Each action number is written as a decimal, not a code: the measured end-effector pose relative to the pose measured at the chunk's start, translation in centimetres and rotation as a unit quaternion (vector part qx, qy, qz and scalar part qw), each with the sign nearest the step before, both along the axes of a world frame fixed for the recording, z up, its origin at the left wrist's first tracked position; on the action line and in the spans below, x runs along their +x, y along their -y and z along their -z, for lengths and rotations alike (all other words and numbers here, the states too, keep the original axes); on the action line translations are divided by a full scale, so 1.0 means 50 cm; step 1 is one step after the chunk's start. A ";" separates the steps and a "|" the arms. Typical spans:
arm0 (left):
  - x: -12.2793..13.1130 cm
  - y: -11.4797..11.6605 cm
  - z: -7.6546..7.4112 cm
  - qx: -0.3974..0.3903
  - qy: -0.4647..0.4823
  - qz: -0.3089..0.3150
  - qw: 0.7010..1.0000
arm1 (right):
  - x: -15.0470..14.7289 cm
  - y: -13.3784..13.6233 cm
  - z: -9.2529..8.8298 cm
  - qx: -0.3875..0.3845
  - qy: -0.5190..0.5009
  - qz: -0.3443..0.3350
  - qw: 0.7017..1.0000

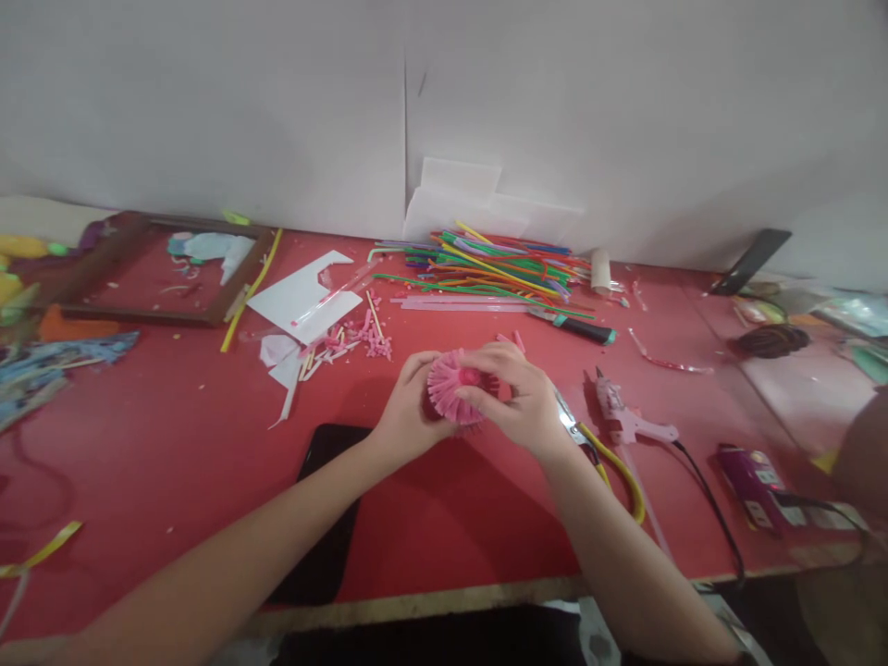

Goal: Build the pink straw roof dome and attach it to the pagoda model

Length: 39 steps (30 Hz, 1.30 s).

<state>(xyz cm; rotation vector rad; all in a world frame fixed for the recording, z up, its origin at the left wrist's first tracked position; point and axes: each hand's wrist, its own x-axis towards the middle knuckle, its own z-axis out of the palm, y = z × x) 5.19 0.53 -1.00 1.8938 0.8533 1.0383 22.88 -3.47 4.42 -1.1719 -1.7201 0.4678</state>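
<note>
Between my two hands, above the middle of the red table, is a round pink fringed piece (450,388) with thin strips fanning out from a darker pink centre. My left hand (411,400) is wrapped round its left side and underside. The thumb and fingers of my right hand (519,393) close on its right side near the centre. Some fingertips are hidden behind the piece. Just right of my right hand lie scissors (624,476) with yellow handles, partly covered by my wrist. A black flat device (323,518) lies under my left forearm.
A pink glue gun (624,416) with a black cord lies at the right, near a purple box (753,486). Behind my hands are a cutter knife (575,326), a heap of coloured pipe cleaners (486,264), pink scraps (371,338) and white paper (305,301). A brown frame (145,314) lies left.
</note>
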 end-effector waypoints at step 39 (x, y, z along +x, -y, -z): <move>-0.011 -0.004 -0.037 -0.042 0.023 0.046 0.998 | -0.030 0.007 0.018 -0.064 -0.123 0.066 0.988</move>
